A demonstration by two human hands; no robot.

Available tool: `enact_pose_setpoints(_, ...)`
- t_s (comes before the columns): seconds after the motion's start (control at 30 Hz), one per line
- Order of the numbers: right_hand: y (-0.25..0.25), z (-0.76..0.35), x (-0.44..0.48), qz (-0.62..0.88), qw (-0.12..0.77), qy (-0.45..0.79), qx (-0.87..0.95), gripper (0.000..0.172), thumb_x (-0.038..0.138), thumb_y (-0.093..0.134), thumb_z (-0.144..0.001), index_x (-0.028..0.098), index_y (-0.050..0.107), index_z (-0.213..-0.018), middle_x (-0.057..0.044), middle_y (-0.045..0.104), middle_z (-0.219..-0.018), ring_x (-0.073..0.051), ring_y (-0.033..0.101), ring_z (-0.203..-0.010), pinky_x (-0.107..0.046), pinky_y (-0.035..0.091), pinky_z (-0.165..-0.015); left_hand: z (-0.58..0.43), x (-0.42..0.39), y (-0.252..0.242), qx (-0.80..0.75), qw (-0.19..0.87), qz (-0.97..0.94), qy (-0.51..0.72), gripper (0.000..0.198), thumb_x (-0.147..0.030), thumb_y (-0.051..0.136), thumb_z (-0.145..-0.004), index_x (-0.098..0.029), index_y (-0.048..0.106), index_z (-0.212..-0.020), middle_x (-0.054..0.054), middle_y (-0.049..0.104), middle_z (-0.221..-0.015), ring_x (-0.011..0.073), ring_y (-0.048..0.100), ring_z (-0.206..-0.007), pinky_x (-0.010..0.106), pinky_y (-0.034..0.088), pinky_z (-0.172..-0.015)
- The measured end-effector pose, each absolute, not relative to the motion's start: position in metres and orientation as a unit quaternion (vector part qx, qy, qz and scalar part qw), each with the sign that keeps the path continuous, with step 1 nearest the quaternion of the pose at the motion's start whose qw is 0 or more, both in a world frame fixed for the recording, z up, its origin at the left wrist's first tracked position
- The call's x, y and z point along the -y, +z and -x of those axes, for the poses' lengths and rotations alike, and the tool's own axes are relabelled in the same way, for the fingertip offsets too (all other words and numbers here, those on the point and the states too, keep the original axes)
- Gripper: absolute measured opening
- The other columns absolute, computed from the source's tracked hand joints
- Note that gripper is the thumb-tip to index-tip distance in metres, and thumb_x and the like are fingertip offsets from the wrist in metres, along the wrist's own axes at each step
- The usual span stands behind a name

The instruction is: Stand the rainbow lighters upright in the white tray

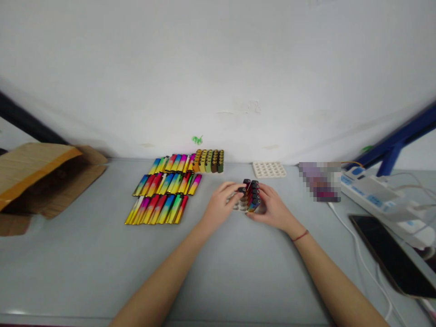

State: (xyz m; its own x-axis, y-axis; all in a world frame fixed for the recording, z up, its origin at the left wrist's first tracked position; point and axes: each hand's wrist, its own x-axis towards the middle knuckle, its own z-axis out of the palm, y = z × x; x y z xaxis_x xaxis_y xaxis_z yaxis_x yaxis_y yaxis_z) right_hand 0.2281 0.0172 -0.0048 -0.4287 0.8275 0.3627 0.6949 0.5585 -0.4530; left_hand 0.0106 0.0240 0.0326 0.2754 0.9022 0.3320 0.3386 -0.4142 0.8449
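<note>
My left hand (223, 202) pinches a dark-topped lighter (242, 190) between thumb and fingers, above a white tray with holes (240, 206). In the tray's right part stand lighters (254, 195) with black tops and shiny coloured bodies. My right hand (272, 208) curves round the right side of the tray, thumb at the front and fingers behind, steadying it. Its fingertips are partly hidden by the lighters. Left of my hands, three rows of rainbow and gold lighters (163, 184) lie flat on the grey table (218, 272).
Behind stands a block of upright gold-topped lighters (208, 161). A second white holed tray (269, 170) lies near the wall. At left is an open cardboard box (44, 177); at right are a power strip (378, 195), a phone (391, 254), white cables (357, 254) and a pixelated item (320, 181).
</note>
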Motion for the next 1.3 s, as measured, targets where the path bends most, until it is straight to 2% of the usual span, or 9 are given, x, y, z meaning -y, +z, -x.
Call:
enact_pose_setpoints(0.23, -0.006, -0.228, -0.017, 0.456, 0.282, 0.117, 0.836, 0.072, 0.046, 0.074, -0.074, 0.018, 0.049, -0.135, -0.017, 0.054, -0.136, -0.034, 0.049, -0.127, -0.055, 0.04, -0.108, -0.016, -0.027, 0.029, -0.425, 0.321, -0.736, 0.417, 0.028, -0.025, 0.056, -0.09, -0.022, 0.066, -0.116, 0.008, 0.07, -0.114, 0.0195, 0.066, -0.102, 0.034, 0.048, -0.098)
enact_pose_setpoints(0.33, -0.006, -0.227, -0.017, 0.457, 0.28, 0.117, 0.836, 0.072, 0.045, 0.074, -0.074, 0.017, 0.049, -0.135, -0.018, 0.053, -0.137, -0.034, 0.049, -0.127, -0.054, 0.04, -0.109, -0.018, -0.026, 0.028, -0.439, 0.31, -0.734, 0.416, 0.024, -0.024, 0.057, -0.09, -0.021, 0.066, -0.112, 0.007, 0.071, -0.115, 0.0204, 0.066, -0.104, 0.037, 0.048, -0.099)
enact_pose_setpoints(0.43, -0.006, -0.227, -0.017, 0.459, 0.277, 0.116, 0.836, 0.072, 0.046, 0.074, -0.074, 0.018, 0.049, -0.135, -0.017, 0.053, -0.137, -0.034, 0.049, -0.127, -0.054, 0.04, -0.109, -0.019, -0.025, 0.028, -0.434, 0.266, -0.758, 0.408, 0.023, -0.025, 0.054, -0.092, -0.023, 0.066, -0.112, 0.007, 0.07, -0.114, 0.0207, 0.064, -0.109, 0.037, 0.048, -0.101)
enact_pose_setpoints(0.57, -0.006, -0.228, -0.017, 0.459, 0.275, 0.115, 0.837, 0.071, 0.047, 0.073, -0.075, 0.018, 0.049, -0.135, -0.018, 0.053, -0.137, -0.035, 0.049, -0.127, -0.055, 0.04, -0.109, -0.017, -0.024, 0.026, -0.421, 0.208, -0.783, 0.407, 0.032, -0.023, 0.049, -0.094, -0.022, 0.06, -0.124, 0.008, 0.068, -0.118, 0.0205, 0.063, -0.111, 0.037, 0.048, -0.101)
enact_pose_setpoints(0.97, -0.006, -0.228, -0.017, 0.459, 0.273, 0.117, 0.837, 0.073, 0.049, 0.072, -0.075, 0.018, 0.049, -0.136, -0.018, 0.053, -0.137, -0.035, 0.048, -0.128, -0.055, 0.04, -0.109, -0.002, -0.027, 0.033, -0.46, 0.119, -0.809, 0.347, 0.035, -0.023, 0.045, -0.094, -0.021, 0.063, -0.125, 0.008, 0.071, -0.107, 0.0219, 0.064, -0.101, 0.036, 0.048, -0.094)
enact_pose_setpoints(1.07, -0.006, -0.228, -0.017, 0.462, 0.273, 0.116, 0.836, 0.07, 0.049, 0.072, -0.075, 0.016, 0.051, -0.134, -0.019, 0.053, -0.136, -0.035, 0.049, -0.127, -0.055, 0.04, -0.109, 0.017, -0.034, 0.038, -0.552, 0.066, -0.769, 0.314, 0.035, -0.022, 0.042, -0.095, -0.018, 0.063, -0.123, 0.011, 0.071, -0.107, 0.0249, 0.063, -0.099, 0.039, 0.045, -0.093)
enact_pose_setpoints(1.2, -0.006, -0.228, -0.017, 0.462, 0.274, 0.119, 0.835, 0.068, 0.049, 0.072, -0.075, 0.017, 0.053, -0.132, -0.018, 0.053, -0.136, -0.035, 0.049, -0.127, -0.055, 0.04, -0.109, 0.043, -0.041, 0.037, -0.696, -0.055, -0.688, 0.201, 0.036, -0.024, 0.039, -0.094, -0.015, 0.069, -0.112, 0.017, 0.069, -0.108, 0.0349, 0.056, -0.103, 0.049, 0.042, -0.085)
enact_pose_setpoints(1.3, -0.006, -0.228, -0.017, 0.463, 0.275, 0.119, 0.834, 0.068, 0.05, 0.071, -0.076, 0.018, 0.052, -0.133, -0.017, 0.053, -0.136, -0.035, 0.049, -0.127, -0.055, 0.04, -0.109, 0.053, -0.043, 0.033, -0.736, -0.099, -0.655, 0.138, 0.038, -0.028, 0.038, -0.094, -0.014, 0.072, -0.103, 0.02, 0.067, -0.105, 0.0382, 0.052, -0.102, 0.051, 0.04, -0.079)
